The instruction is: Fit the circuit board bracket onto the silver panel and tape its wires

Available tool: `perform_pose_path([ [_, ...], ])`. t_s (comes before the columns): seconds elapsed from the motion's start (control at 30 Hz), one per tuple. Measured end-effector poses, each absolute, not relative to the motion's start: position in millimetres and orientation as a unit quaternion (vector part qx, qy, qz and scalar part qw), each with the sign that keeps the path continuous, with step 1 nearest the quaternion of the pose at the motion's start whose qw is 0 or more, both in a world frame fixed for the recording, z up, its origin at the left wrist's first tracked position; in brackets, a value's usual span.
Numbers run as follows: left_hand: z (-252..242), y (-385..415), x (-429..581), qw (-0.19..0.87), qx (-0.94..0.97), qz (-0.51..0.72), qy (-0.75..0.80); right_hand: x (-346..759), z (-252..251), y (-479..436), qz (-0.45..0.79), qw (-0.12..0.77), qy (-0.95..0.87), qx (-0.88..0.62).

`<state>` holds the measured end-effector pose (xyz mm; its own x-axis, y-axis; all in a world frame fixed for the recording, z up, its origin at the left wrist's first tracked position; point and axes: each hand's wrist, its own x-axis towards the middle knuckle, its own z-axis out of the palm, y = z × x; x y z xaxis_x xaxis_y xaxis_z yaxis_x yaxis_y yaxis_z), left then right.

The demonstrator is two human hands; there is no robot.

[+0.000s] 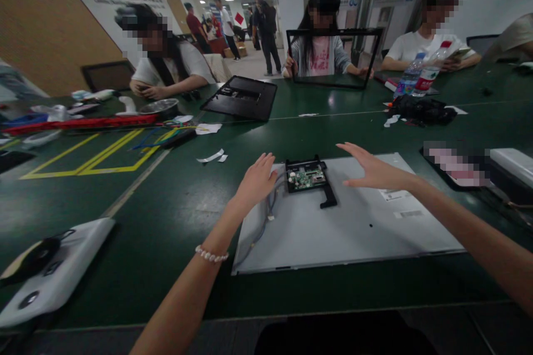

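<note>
A silver-grey display panel (300, 238) lies flat on the green table in front of me. On its back, near the far edge, sits a black bracket (328, 197) holding a green circuit board (306, 177). Thin grey cables (266, 222) run from the board's left side down the panel. Above the panel's far left corner is my left hand (258, 180), fingers stretched out and holding nothing. To the right of the bracket hovers my right hand (370, 169), thumb and fingers spread apart, with nothing in it.
Across the table a person holds up a black frame (333, 84). A black back cover (241, 97) lies at the far side. Bottles (427, 75) and a black bundle (422, 109) are at right. White devices stand left (70, 266) and right (514, 163); paper scraps (211, 156) lie ahead.
</note>
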<state>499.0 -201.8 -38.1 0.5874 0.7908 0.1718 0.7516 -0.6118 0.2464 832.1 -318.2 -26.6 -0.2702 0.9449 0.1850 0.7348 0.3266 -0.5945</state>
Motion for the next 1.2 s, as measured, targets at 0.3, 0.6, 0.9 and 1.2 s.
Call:
perform_pose_path([
  [0.3,-72.5,-200.1,486.0,0.044,0.888,0.081,0.45,784.6,-60.0,-257.7,0.233,0.24,-0.813,-0.477],
  [0.6,-68.8,-201.4,483.6,0.067,0.891,0.047,0.447,789.7,-60.6,-270.5,0.209,0.272,-0.815,-0.468],
  [0.9,-61.8,-207.1,481.2,0.099,0.887,-0.006,0.45,817.9,-57.2,-324.5,0.234,0.293,-0.784,-0.494],
  [1.2,-65.2,-212.5,483.4,0.062,0.897,0.018,0.437,832.2,-68.7,-353.0,0.233,0.305,-0.766,-0.516],
])
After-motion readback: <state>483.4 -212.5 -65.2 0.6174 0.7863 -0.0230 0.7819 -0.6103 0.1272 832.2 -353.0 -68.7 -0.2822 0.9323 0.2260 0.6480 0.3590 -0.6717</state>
